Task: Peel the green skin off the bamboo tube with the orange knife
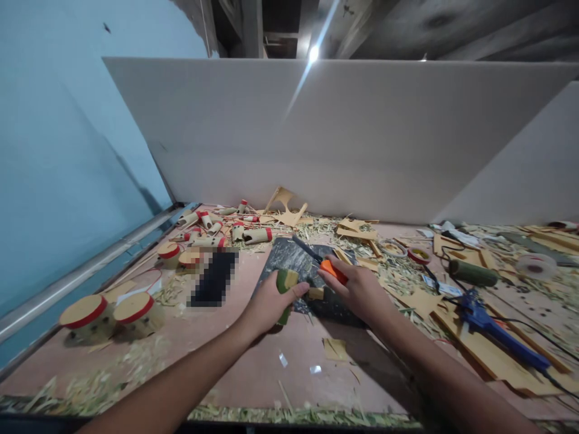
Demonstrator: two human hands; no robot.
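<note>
Blue glue gun [506, 339] (corded) lies well off right hand [355, 288]

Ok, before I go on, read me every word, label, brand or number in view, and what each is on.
No text is legible in this view.
Blue-and-white slip: any print is too small to read.
Dark pixelated patch: nothing readable.
Blue glue gun, orange-handled knife and green bamboo piece: no lettering I can make out.
</note>
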